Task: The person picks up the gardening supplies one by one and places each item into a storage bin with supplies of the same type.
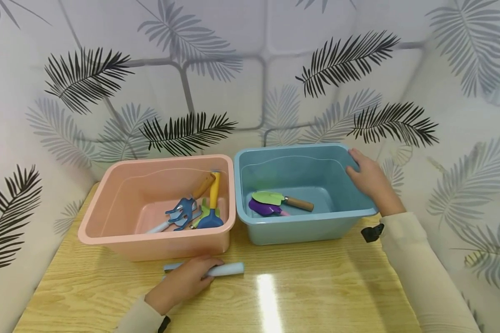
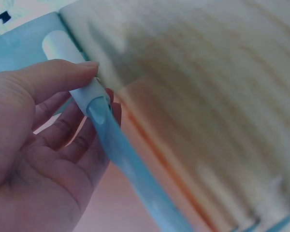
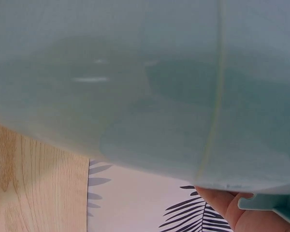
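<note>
In front of the pink bin (image 1: 154, 239), my left hand (image 1: 187, 280) grips a light-blue hand tool by its pale handle (image 1: 229, 269). The left wrist view shows thumb and fingers around the handle, with a blue shaft (image 2: 130, 169) running from it; the tool's working end cannot be made out. My right hand (image 1: 368, 178) holds the right rim of the blue bin (image 1: 300, 229), with fingers (image 3: 261, 220) partly visible at the bin's edge in the right wrist view. Inside the blue bin lie a green trowel (image 1: 268, 198) with a wooden handle and a purple trowel (image 1: 264, 207).
The pink bin contains a yellow-handled blue shovel (image 1: 212, 203), a blue hand rake (image 1: 186, 212) and other small garden tools. Both bins stand side by side on a wooden table (image 1: 308, 286). A leaf-patterned cloth (image 1: 250, 92) hangs behind them.
</note>
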`<action>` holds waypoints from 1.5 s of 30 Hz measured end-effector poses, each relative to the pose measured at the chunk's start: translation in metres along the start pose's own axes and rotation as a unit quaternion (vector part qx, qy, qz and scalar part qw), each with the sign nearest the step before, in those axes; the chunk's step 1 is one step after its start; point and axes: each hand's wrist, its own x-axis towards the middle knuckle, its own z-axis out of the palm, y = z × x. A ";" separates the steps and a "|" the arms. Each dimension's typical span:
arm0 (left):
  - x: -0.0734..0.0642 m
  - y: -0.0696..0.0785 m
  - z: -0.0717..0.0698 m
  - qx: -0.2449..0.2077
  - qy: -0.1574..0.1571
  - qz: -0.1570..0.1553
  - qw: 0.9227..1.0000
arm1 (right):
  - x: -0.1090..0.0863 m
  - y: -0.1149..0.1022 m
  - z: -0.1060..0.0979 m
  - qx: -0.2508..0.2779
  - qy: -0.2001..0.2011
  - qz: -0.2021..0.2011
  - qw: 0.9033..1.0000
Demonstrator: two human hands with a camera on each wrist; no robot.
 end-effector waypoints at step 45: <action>-0.022 0.030 -0.074 -0.385 0.114 0.053 0.914 | -0.001 -0.002 -0.002 0.001 -0.004 -0.003 1.000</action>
